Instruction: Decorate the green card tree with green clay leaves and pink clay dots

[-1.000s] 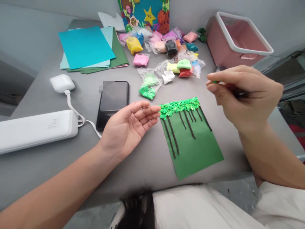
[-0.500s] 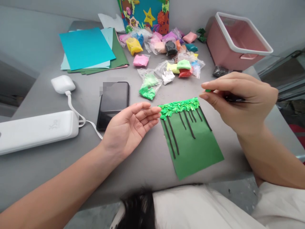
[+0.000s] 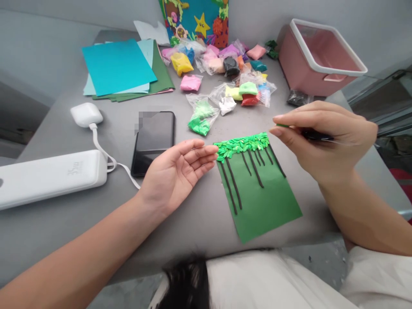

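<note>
A green card (image 3: 260, 197) lies on the grey table near the front edge. It bears a band of light green clay leaves (image 3: 243, 143) along its top and several thin dark clay strips below. My left hand (image 3: 177, 171) rests palm up at the card's left edge, fingers loosely stretched, holding nothing. My right hand (image 3: 325, 139) hovers above the card's top right corner. Its fingers pinch a small green clay bit (image 3: 282, 125), and a dark thin tool lies in the same hand.
A black phone (image 3: 153, 141) lies left of my left hand. A white power bank (image 3: 48, 176) with a cable and a white earbud case (image 3: 86, 114) sit further left. Coloured paper sheets (image 3: 119, 66), several clay bags (image 3: 225, 73) and a pink bin (image 3: 318, 56) stand behind.
My right hand has come down and leftward with the green bit, closer to the card's top right corner. My left hand has stayed where it was.
</note>
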Available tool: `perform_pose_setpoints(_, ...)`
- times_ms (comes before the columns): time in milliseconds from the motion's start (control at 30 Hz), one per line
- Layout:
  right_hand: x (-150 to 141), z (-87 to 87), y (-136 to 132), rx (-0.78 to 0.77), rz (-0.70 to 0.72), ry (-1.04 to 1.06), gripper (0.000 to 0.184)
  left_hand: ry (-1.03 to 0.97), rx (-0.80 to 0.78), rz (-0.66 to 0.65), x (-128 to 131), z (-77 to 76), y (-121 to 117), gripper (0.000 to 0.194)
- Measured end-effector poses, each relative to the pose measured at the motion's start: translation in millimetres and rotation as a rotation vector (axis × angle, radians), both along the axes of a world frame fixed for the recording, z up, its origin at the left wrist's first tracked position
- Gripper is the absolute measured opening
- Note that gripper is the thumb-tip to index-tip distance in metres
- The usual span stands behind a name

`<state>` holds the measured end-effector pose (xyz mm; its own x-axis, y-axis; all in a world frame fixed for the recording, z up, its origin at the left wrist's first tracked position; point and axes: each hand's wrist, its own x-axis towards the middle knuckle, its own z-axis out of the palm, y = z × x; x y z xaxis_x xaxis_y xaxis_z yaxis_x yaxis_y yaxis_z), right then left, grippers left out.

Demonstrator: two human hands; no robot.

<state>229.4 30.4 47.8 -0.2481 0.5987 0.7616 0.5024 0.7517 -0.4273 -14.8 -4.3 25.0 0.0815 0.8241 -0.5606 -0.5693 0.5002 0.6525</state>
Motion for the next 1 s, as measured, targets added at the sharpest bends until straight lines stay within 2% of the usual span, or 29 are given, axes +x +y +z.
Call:
perform_pose_setpoints(167, -3, 1.6, -4, -0.011, 0.058, -0.037, 0.005, -0.057, 0.051, -0.051, -2, 0.0, -3, 0.013)
perform_pose_setpoints(333, -10, 3.1, -8, -0.030, 0.080, -0.088, 0.005, -0.172, 0.206, -0.336, -4, 4.5, -14, 0.028)
perform_pose_setpoints(400, -11, 3.2, -10, -0.030, 0.051, -0.082, 0.004, -0.198, 0.245, -0.391, -4, 6.9, -17, 0.035)
perform_pose_setpoints(500, -9, 4.2, -10, -0.010, 0.042, -0.049, 0.008, -0.226, 0.279, -0.414, -5, 8.4, -20, 0.042)
perform_pose_setpoints(667, -9, 7.6, -13, -0.036, 0.142, -0.040, 0.019, -0.341, 0.340, -0.480, -8, 3.0, -24, 0.055)
perform_pose_setpoints(867, -20, -2.8, -25, -0.099, 0.346, -0.117, 0.013, -0.504, 0.492, -0.606, -7, -2.8, -29, 0.067)
perform_pose_setpoints(1000, -26, -9.3, -28, -0.122, 0.324, -0.088, 0.012, -0.473, 0.523, -0.605, -6, -2.2, -29, 0.067)
